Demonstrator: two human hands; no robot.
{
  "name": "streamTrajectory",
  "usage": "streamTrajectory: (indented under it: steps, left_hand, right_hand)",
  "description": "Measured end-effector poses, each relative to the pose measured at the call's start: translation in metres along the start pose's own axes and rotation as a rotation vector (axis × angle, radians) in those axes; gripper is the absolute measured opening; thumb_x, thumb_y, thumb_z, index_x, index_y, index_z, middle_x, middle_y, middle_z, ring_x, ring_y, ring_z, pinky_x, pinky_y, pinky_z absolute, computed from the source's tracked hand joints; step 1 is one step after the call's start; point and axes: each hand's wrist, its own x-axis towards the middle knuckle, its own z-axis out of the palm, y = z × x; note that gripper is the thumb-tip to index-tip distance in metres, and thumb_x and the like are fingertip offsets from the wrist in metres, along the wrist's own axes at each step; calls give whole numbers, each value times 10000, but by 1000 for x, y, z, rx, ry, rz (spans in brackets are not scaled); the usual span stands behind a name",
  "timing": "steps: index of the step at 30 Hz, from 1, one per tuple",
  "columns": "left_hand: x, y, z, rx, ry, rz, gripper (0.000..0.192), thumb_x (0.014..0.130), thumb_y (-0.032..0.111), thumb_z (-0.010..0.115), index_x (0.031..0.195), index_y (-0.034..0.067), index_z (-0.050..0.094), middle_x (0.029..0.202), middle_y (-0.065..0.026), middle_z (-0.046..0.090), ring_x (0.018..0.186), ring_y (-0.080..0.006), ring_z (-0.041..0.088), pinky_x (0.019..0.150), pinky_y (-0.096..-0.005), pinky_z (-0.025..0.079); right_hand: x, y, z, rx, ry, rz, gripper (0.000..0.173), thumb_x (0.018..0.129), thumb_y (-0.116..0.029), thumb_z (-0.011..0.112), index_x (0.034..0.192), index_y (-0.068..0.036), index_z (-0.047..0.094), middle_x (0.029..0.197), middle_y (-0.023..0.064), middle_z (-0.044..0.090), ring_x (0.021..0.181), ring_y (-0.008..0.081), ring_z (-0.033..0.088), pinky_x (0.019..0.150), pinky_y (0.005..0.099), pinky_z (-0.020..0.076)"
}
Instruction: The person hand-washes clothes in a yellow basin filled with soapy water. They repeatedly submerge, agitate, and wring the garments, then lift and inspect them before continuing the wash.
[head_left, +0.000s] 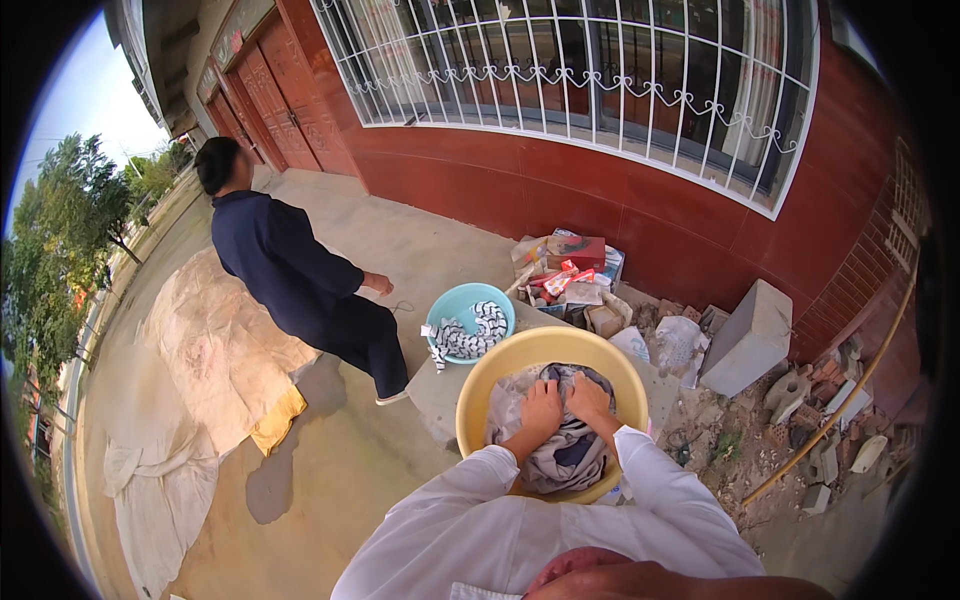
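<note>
A wide yellow plastic basin (471, 401) stands in front of me with wet grey and dark cloth (570, 459) bunched inside it. Both hands are down in the basin, side by side. My left hand (541, 409) has its fingers curled into the cloth, knuckles up. Close beside it, my right hand (589, 397) grips a darker fold of the same cloth; its fingertips are partly hidden. Just beyond, to the left, a smaller light blue basin (444, 301) holds a black-and-white striped cloth (469, 341), part of which hangs over the rim.
A person in dark clothes (292, 262) is at the left, near a spread tarp (202, 337). Boxes and litter (574, 274) lie against the red wall (480, 187) below a barred window. To the right are a grey block (748, 337), broken bricks and a long pole (832, 416).
</note>
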Motion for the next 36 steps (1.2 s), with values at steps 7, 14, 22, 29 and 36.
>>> streamTrajectory:
  steps: [7, 14, 22, 29, 36]
  left_hand:
    - [27, -9, 27, -7, -240, -73, 219, 958, 291, 508, 1089, 116, 506, 1069, -172, 592, 943, -412, 658, 766, -564, 527]
    - [29, -12, 27, -41, -231, -100, 287, 982, 364, 469, 1070, 101, 544, 1079, -190, 618, 907, -425, 669, 795, -586, 512]
    - [32, -7, 5, -280, 126, -132, 398, 967, 383, 567, 834, 21, 663, 875, -164, 687, 812, -364, 662, 743, -464, 511]
    - [15, 20, -15, -1557, -155, -864, 413, 1008, 392, 541, 971, 1, 670, 893, -57, 669, 821, -174, 609, 769, -324, 491]
    - [13, -3, 3, -1919, -294, -693, 341, 1002, 353, 539, 938, 43, 666, 880, -56, 659, 786, -218, 634, 693, -394, 518]
  right_hand:
    - [20, 16, 38, -186, 13, -132, 238, 949, -218, 484, 969, -43, 645, 922, 222, 718, 851, 396, 709, 751, 550, 543]
    - [23, 21, 43, -160, 47, -112, 235, 911, -232, 539, 902, -45, 681, 885, 227, 713, 836, 389, 709, 749, 553, 539]
    - [3, 2, 9, 332, 141, -93, 402, 984, -340, 481, 1140, 0, 629, 1083, 274, 673, 1041, 456, 632, 907, 515, 495]
    - [-42, -41, -10, 480, 296, -138, 385, 980, -373, 504, 952, -32, 680, 876, 263, 675, 845, 465, 646, 750, 538, 496]
    - [-55, -57, -7, 474, 433, -274, 383, 956, -376, 557, 865, -41, 718, 784, 240, 670, 761, 442, 664, 695, 509, 512]
